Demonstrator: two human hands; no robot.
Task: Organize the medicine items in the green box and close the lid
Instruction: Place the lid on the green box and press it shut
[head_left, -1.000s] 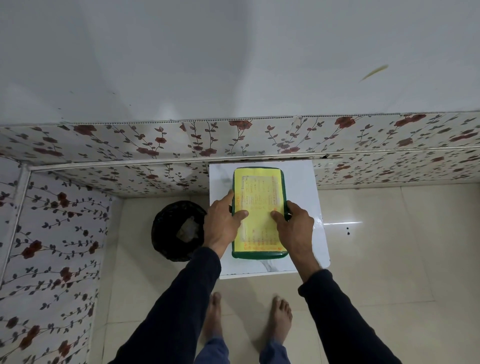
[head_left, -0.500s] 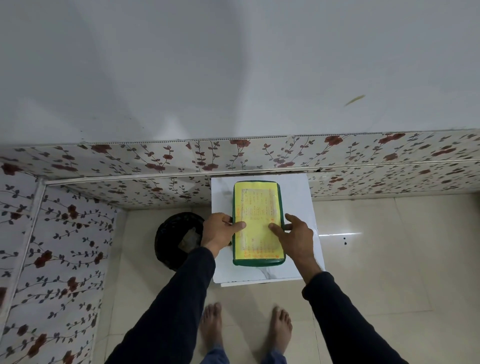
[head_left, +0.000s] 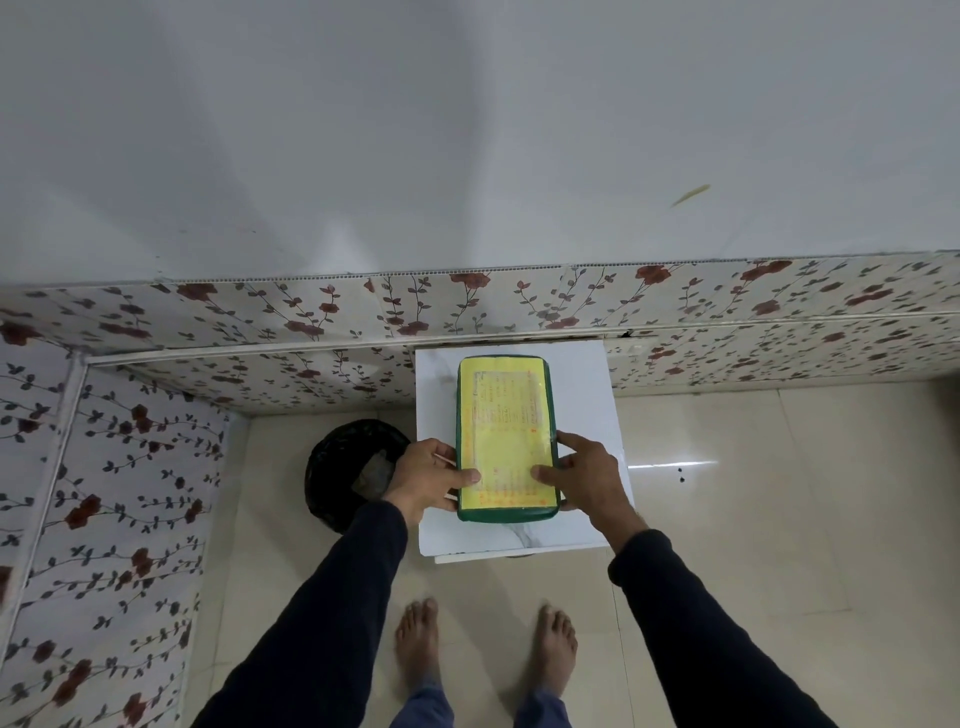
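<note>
Green box (head_left: 506, 514), lid closed, centre frame on white table (head_left: 582, 395) | left hand (head_left: 427, 475) grips its left side | right hand (head_left: 589, 480) grips right side, thumbs on yellow lid (head_left: 504, 415)

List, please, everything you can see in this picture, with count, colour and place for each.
green box: one, green with a yellow printed lid that is on, lying on the table
table: one, white, against the flowered wall
bin: one, black, on the floor left of the table
wall panels: white with red flowers, behind and to the left
floor: cream tiles, glossy
feet: two, bare, below the table
sleeves: two, dark, on both arms
left hand: one, on the box's left side, thumb on the lid
right hand: one, on the box's right side, thumb on the lid
</note>
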